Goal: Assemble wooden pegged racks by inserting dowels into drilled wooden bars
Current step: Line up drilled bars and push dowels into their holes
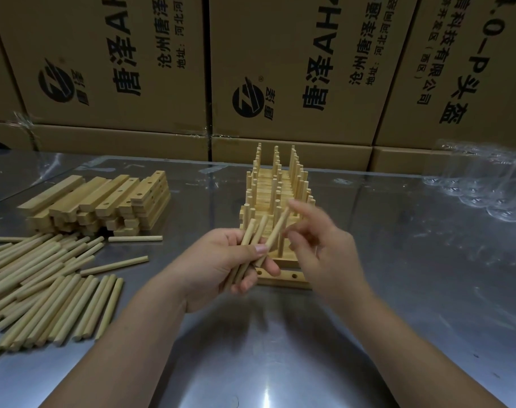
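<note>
My left hand (pixel 221 266) grips a small bunch of wooden dowels (pixel 252 237) that point up and away from me. My right hand (pixel 324 248) reaches in from the right; its fingers are blurred and touch the rightmost dowel (pixel 277 228) of the bunch. Just below the hands a drilled wooden bar (pixel 292 276) lies flat on the metal table, two of its holes showing. Behind it stands a row of finished pegged racks (pixel 275 187) with upright dowels.
A heap of loose dowels (pixel 44 278) lies at the left on the metal table (pixel 368 334). Behind it is a stack of drilled bars (pixel 103 201). Cardboard boxes (pixel 295 69) wall off the back. Crumpled clear plastic (pixel 486 184) sits at the right.
</note>
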